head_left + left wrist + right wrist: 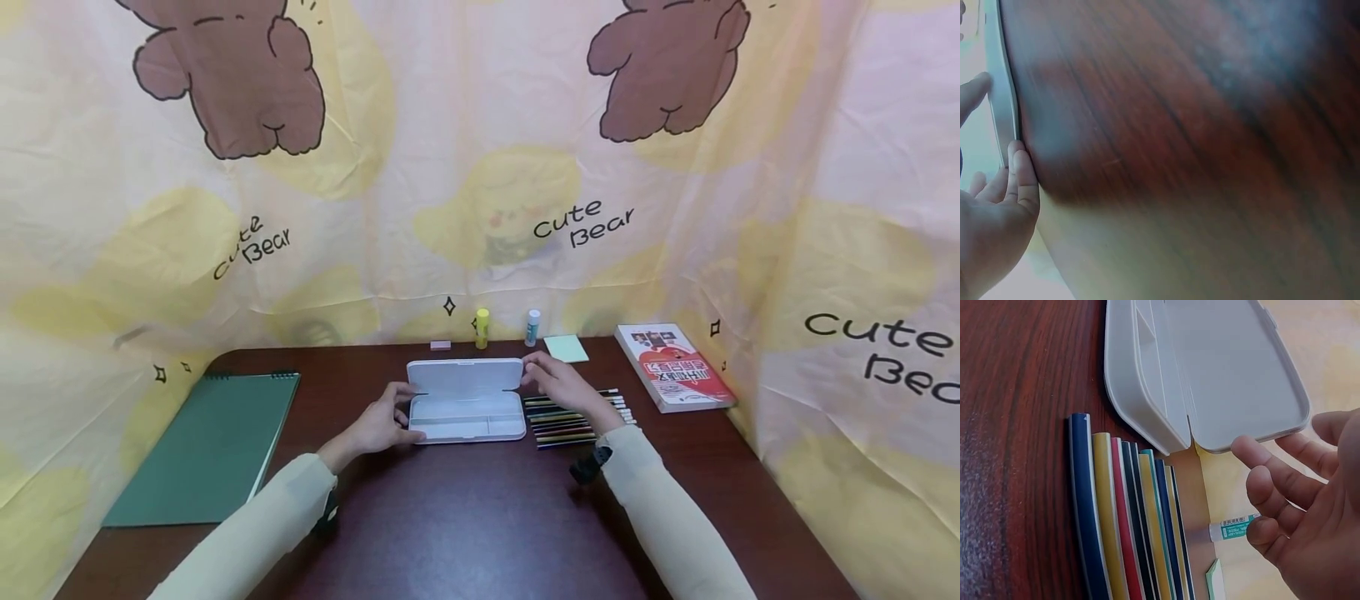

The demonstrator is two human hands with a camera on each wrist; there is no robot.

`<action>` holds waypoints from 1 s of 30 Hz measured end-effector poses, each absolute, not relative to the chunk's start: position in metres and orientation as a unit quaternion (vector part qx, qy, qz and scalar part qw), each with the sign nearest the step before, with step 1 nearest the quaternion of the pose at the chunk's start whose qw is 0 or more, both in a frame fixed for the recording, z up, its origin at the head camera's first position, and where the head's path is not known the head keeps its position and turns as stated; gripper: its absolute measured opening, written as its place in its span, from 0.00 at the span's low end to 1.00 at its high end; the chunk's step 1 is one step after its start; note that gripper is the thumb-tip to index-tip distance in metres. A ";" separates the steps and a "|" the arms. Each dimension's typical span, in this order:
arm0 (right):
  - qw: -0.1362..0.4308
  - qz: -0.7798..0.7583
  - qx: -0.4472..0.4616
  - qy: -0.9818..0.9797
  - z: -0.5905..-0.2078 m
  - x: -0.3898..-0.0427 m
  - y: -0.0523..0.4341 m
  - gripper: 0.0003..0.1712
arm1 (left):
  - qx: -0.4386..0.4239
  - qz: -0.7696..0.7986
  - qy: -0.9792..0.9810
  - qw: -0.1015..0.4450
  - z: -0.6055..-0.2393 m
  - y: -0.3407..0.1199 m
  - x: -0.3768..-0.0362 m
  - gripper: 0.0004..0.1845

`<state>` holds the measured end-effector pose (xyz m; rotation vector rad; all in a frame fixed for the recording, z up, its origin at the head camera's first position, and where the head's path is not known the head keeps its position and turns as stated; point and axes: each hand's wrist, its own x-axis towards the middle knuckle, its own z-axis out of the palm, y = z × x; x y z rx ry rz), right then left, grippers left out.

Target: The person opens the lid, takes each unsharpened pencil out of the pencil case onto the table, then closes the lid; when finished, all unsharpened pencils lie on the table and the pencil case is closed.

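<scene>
A white pencil case [467, 425] lies on the table with its lid [465, 377] raised, its tray split into compartments with nothing in them. My left hand [381, 419] grips the case's left end, thumb at the front corner and fingers along the side. The left wrist view shows those fingertips against the case's edge. At the lid's right edge is my right hand [558, 382], fingers loosely bent, with fingertips [1244, 447] right at the lid's corner. Beside the case, under my right wrist, several pencils [562, 425] of different colours lie in a row.
At the back stand a yellow glue stick [482, 330] and a white-capped one [532, 330], near a small eraser [440, 345] and pale green sticky notes [566, 348]. A green spiral pad [210, 450] lies left, a thick book [675, 367] right. Patterned cloth [420, 208] surrounds the table.
</scene>
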<state>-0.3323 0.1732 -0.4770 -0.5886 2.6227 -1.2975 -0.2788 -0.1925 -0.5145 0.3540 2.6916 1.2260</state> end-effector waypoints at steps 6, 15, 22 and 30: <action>0.085 -0.430 -0.179 0.881 -0.476 -0.327 0.173 0.22 | 0.108 0.447 0.884 0.090 -0.515 -0.191 -0.278 0.53; 0.095 -0.397 -0.190 0.893 -0.476 -0.319 0.172 0.19 | 0.121 0.434 0.888 0.093 -0.512 -0.197 -0.277 0.45; 0.096 -0.346 -0.218 0.907 -0.480 -0.316 0.173 0.14 | 0.103 0.449 0.879 0.122 -0.506 -0.201 -0.276 0.34; 0.113 -0.302 -0.243 0.915 -0.487 -0.311 0.173 0.24 | 0.094 0.406 0.903 0.106 -0.507 -0.200 -0.278 0.34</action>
